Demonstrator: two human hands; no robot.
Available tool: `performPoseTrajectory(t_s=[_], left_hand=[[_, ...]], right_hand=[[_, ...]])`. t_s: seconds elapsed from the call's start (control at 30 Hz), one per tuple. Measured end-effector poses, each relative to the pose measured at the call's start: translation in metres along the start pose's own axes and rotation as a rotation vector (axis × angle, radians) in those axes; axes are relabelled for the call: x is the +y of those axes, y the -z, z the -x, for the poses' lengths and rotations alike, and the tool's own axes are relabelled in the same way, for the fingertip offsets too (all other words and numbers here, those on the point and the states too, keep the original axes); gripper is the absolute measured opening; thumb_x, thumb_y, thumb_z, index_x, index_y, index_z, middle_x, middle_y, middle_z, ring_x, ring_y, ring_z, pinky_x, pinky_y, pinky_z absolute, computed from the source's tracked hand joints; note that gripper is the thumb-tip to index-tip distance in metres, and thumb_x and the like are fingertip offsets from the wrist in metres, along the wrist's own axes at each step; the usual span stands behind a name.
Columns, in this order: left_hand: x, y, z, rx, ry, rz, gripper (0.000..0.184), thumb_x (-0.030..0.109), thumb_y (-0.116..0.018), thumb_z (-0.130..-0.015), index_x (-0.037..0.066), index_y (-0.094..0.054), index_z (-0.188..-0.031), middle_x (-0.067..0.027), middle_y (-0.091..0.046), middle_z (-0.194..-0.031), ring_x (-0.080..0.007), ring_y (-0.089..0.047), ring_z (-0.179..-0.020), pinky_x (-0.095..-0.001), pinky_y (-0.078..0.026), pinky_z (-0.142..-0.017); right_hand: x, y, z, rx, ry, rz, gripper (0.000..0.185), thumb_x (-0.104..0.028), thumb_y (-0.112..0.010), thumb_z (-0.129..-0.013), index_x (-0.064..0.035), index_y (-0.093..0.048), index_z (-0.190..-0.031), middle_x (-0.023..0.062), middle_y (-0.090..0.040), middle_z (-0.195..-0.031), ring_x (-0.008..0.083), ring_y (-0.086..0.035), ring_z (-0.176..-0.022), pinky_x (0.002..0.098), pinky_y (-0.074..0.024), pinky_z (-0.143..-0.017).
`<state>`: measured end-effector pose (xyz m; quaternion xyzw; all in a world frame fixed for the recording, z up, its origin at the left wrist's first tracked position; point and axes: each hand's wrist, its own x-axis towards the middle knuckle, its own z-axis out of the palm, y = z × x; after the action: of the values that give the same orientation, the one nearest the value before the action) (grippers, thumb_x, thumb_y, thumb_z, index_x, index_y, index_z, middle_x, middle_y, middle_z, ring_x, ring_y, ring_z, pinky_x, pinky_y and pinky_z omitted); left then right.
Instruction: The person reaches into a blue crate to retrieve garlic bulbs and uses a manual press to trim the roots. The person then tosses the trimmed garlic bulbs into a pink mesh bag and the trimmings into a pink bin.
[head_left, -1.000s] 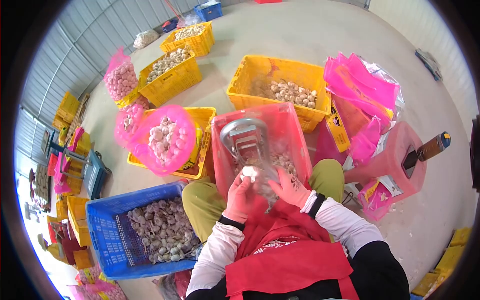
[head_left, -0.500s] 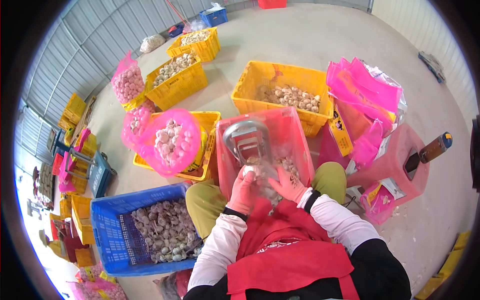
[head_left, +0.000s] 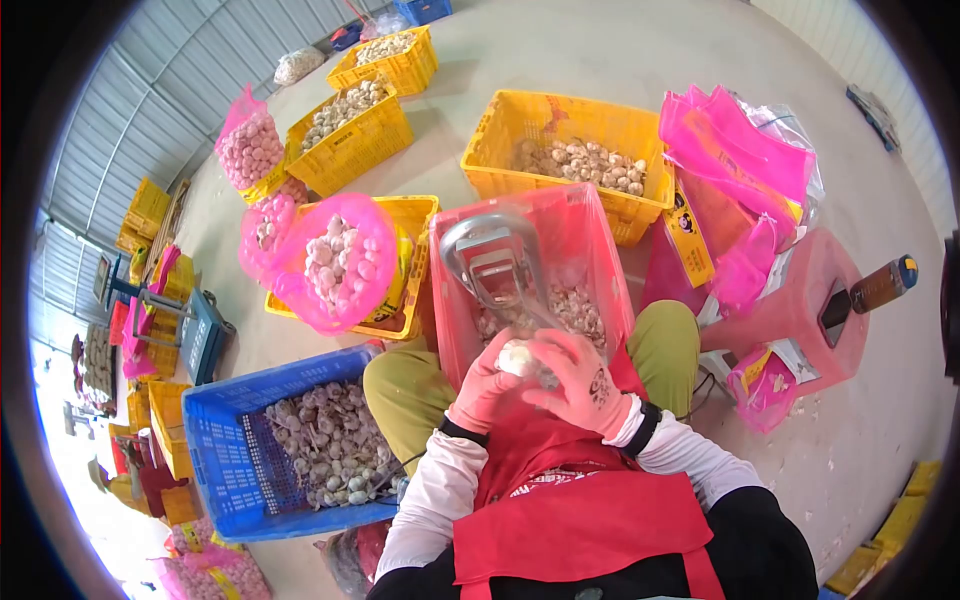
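Both hands wear pink gloves and meet over the near edge of a red crate (head_left: 450, 345). A white garlic bulb (head_left: 515, 358) is between them. My left hand (head_left: 484, 388) has its fingers wrapped round the bulb. From the right, my right hand (head_left: 580, 385) curls over the same bulb, fingers bent against it, with a dark print on the glove's back. Just beyond the hands, a grey metal device (head_left: 495, 262) with a rounded frame stands in the crate, above loose garlic and skins (head_left: 575, 312).
A blue crate (head_left: 230, 400) of garlic stands at the left. Yellow crates (head_left: 590, 108) of garlic and a filled pink net bag (head_left: 340, 262) lie beyond. At the right are pink nets (head_left: 735, 150) and a red stool (head_left: 800, 300) with a phone and bottle.
My right hand has moved left and closed over the bulb. Both hands and the bulb are now nearer my body, away from the metal device. The whole view has shifted slightly.
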<state>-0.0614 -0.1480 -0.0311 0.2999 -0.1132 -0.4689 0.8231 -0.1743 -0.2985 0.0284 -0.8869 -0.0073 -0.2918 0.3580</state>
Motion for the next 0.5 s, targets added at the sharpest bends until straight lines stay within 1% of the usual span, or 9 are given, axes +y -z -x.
performPoseTrajectory(t_s=[0.03, 0.07, 0.1, 0.17, 0.27, 0.33, 0.4, 0.47, 0.5], left_hand=[[0.001, 0.0, 0.001, 0.0, 0.06, -0.029, 0.08, 0.005, -0.079, -0.07, 0.006, -0.039, -0.14, -0.0096, -0.054, -0.13, -0.0226, -0.056, -0.114, -0.0345, -0.049, -0.093], [0.0, 0.002, 0.001, -0.002, 0.065, -0.03, 0.08, 0.005, -0.079, -0.07, 0.006, -0.039, -0.14, -0.0096, -0.054, -0.13, -0.0226, -0.056, -0.114, -0.0345, -0.049, -0.093], [-0.002, 0.002, 0.002, -0.004, 0.059, -0.036, 0.078, 0.004, -0.078, -0.072, 0.004, -0.039, -0.14, -0.0095, -0.054, -0.129, -0.0218, -0.056, -0.113, -0.034, -0.05, -0.092], [-0.002, 0.005, 0.006, -0.001, 0.052, -0.043, 0.076, 0.003, -0.076, -0.073, 0.003, -0.04, -0.139, -0.0094, -0.055, -0.128, -0.0209, -0.057, -0.112, -0.0334, -0.05, -0.092], [0.007, -0.015, 0.013, 0.027, 0.044, -0.153, 0.07, 0.001, -0.074, -0.076, 0.0, -0.042, -0.137, -0.008, -0.058, -0.122, -0.0182, -0.059, -0.106, -0.0304, -0.051, -0.088], [0.012, -0.032, 0.016, 0.112, 0.057, -0.244, 0.062, 0.0, -0.071, -0.079, 0.0, -0.045, -0.135, -0.0056, -0.062, -0.114, -0.0156, -0.061, -0.098, -0.0271, -0.051, -0.082], [0.016, -0.043, 0.018, 0.136, 0.07, -0.265, 0.059, 0.001, -0.07, -0.08, 0.0, -0.046, -0.135, -0.005, -0.062, -0.111, -0.0146, -0.061, -0.094, -0.026, -0.05, -0.079], [0.016, -0.045, 0.019, 0.152, 0.085, -0.286, 0.056, 0.002, -0.069, -0.082, 0.0, -0.047, -0.134, -0.0045, -0.063, -0.108, -0.0136, -0.061, -0.09, -0.0248, -0.049, -0.075], [0.016, -0.045, 0.02, 0.183, 0.09, -0.302, 0.053, 0.003, -0.068, -0.083, 0.0, -0.048, -0.132, -0.0042, -0.063, -0.107, -0.0126, -0.06, -0.087, -0.0237, -0.049, -0.074]], right_hand=[[-0.003, -0.002, -0.002, -0.05, 0.01, -0.112, 0.053, -0.027, -0.072, -0.077, -0.0079, -0.053, -0.123, 0.015, -0.053, -0.118, 0.0344, -0.053, -0.107, 0.0429, -0.0436, -0.091], [0.002, -0.007, -0.002, -0.076, 0.016, -0.157, 0.047, -0.024, -0.072, -0.077, -0.0088, -0.056, -0.119, 0.0128, -0.054, -0.117, 0.0332, -0.055, -0.104, 0.0411, -0.0463, -0.087], [0.007, -0.01, -0.001, -0.074, 0.013, -0.156, 0.047, -0.024, -0.072, -0.077, -0.0088, -0.056, -0.119, 0.0128, -0.054, -0.117, 0.0332, -0.055, -0.104, 0.0411, -0.0463, -0.087], [0.015, -0.016, 0.002, -0.077, 0.027, -0.233, 0.042, -0.018, -0.072, -0.077, -0.0076, -0.058, -0.115, 0.0118, -0.057, -0.112, 0.0325, -0.058, -0.099, 0.0383, -0.0493, -0.083], [0.017, -0.018, 0.006, -0.037, 0.018, -0.302, 0.038, -0.014, -0.072, -0.077, -0.0051, -0.061, -0.112, 0.012, -0.06, -0.108, 0.0321, -0.061, -0.095, 0.0369, -0.0505, -0.081], [0.019, -0.019, 0.004, -0.03, -0.005, -0.329, 0.036, -0.014, -0.071, -0.079, -0.004, -0.061, -0.112, 0.013, -0.061, -0.109, 0.0322, -0.061, -0.095, 0.0372, -0.0507, -0.081], [0.021, -0.023, 0.004, -0.023, -0.03, -0.356, 0.034, -0.013, -0.07, -0.08, -0.0029, -0.062, -0.111, 0.014, -0.061, -0.11, 0.0322, -0.061, -0.095, 0.0375, -0.0509, -0.082], [0.027, -0.029, 0.007, -0.033, -0.056, -0.394, 0.029, -0.008, -0.066, -0.084, -0.0012, -0.062, -0.112, 0.014, -0.062, -0.113, 0.0276, -0.062, -0.096, 0.0349, -0.0514, -0.081], [0.028, -0.03, 0.008, -0.033, -0.056, -0.393, 0.029, -0.008, -0.066, -0.084, -0.0012, -0.062, -0.112, 0.014, -0.062, -0.113, 0.0276, -0.062, -0.096, 0.0349, -0.0514, -0.081]])
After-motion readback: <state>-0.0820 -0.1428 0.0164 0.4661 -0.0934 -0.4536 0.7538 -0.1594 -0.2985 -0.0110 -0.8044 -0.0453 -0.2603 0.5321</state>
